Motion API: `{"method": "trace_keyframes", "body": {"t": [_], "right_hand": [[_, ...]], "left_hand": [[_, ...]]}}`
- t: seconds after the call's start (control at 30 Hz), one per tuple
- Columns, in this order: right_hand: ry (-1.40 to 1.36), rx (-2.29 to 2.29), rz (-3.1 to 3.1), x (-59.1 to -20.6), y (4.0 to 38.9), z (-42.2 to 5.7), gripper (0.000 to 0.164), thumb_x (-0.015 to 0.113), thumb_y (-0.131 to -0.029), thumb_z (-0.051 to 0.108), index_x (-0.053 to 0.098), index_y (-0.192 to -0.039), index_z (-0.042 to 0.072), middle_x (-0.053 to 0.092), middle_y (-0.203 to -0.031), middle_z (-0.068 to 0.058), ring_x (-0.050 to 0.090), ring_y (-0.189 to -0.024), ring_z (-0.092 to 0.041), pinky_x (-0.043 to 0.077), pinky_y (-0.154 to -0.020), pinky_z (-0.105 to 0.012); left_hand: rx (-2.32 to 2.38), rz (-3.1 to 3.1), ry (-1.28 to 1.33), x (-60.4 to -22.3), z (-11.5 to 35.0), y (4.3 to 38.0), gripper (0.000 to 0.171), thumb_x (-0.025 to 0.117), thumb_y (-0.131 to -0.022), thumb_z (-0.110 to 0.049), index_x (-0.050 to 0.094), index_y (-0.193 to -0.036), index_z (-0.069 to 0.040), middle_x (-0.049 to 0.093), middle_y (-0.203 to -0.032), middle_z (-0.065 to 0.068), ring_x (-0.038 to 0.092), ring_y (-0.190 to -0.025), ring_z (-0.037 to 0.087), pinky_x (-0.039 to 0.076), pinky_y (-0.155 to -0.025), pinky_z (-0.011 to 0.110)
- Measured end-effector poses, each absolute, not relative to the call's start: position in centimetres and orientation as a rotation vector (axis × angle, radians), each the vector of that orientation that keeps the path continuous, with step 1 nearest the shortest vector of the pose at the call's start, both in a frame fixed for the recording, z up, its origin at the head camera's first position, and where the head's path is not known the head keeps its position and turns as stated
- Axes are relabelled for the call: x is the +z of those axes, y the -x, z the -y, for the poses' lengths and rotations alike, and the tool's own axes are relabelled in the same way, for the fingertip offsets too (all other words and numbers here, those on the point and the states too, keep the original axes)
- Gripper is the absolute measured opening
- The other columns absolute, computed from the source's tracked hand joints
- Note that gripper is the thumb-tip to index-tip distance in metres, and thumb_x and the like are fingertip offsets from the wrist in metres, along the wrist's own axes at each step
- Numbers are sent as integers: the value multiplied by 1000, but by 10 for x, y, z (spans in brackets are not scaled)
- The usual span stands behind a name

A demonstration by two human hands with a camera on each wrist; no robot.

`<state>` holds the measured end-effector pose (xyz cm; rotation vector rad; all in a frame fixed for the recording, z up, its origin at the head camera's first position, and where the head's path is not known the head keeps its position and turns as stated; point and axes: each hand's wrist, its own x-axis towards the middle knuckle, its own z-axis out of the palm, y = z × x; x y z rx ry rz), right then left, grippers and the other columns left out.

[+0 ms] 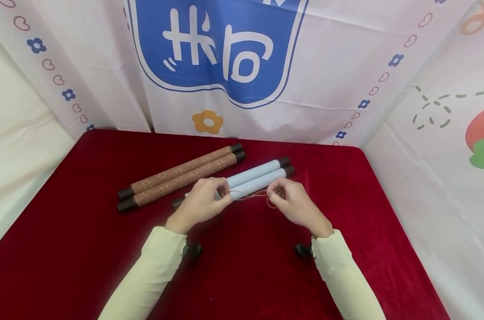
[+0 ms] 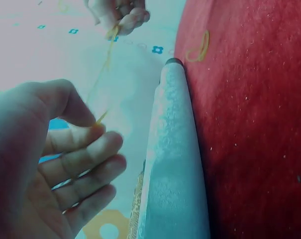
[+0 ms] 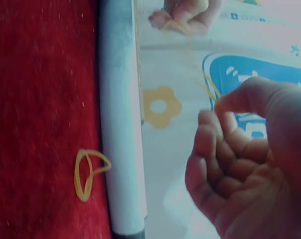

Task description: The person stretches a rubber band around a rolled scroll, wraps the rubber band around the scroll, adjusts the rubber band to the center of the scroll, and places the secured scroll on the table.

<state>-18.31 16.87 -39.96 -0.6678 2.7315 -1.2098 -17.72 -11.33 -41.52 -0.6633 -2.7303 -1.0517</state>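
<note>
Over the front of a light blue double-roller scroll point(image 1: 262, 178) with dark end knobs, my two hands face each other. A thin yellowish rubber band point(image 1: 253, 194) spans the gap between them. Thumb and forefinger of my left hand point(image 1: 203, 200) pinch one end of it; the other left fingers stay spread in the left wrist view. My right hand point(image 1: 295, 202) pinches the opposite end between thumb and forefinger, its other fingers curled. A second, loose rubber band point(image 3: 84, 174) lies looped on the red cloth beside the scroll. My left hand hides part of the scroll's left end.
Behind and to the left lies a brown patterned double-roller scroll point(image 1: 186, 171) with dark knobs. Red cloth point(image 1: 242, 275) covers the table. A white printed curtain point(image 1: 326, 80) stands along the back edge, with more hanging fabric at both sides.
</note>
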Motion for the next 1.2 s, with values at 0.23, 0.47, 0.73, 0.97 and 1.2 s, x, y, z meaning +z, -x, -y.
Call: {"method": "trace_keyframes", "body": {"t": [0.23,0.47,0.73,0.97,1.2], "right_hand": [[787,-1247,-2644,-399,177,-159,5,69,-101,13,69,-107,13,70,-94,0,64,-82,-15,58,-78,-32],[834,-1237,-2611,-398,174,-155,5,69,-100,11,71,-105,13,70,-93,1,65,-82,-15,57,-78,-28],[899,-1231,-2605,-397,172,-151,5,68,-101,11,72,-103,12,71,-91,1,65,-84,-12,56,-78,-29],[859,-1223,-2636,-397,175,-155,5,69,-98,9,71,-102,10,68,-88,1,64,-79,-14,57,-75,-29],[864,-1197,-2679,-400,175,-155,4,73,-95,8,70,-98,9,69,-86,1,64,-77,-11,57,-72,-26]], "left_hand": [[-1101,2754,791,-413,106,171,20,73,-89,-11,73,-108,-5,75,-102,5,70,-96,20,58,-87,39],[-1073,2697,949,-416,89,167,30,77,-95,-24,72,-118,-5,75,-112,7,70,-110,21,57,-100,41],[-1068,2625,1067,-424,77,165,12,74,-98,-14,74,-109,-10,77,-103,2,72,-101,17,59,-93,36],[-1155,2658,1025,-420,82,166,5,71,-98,-6,73,-103,-7,74,-95,2,72,-95,15,61,-89,39],[-1174,2681,966,-416,89,168,3,71,-101,-12,73,-98,-11,75,-90,-2,71,-89,10,61,-85,38]]}}
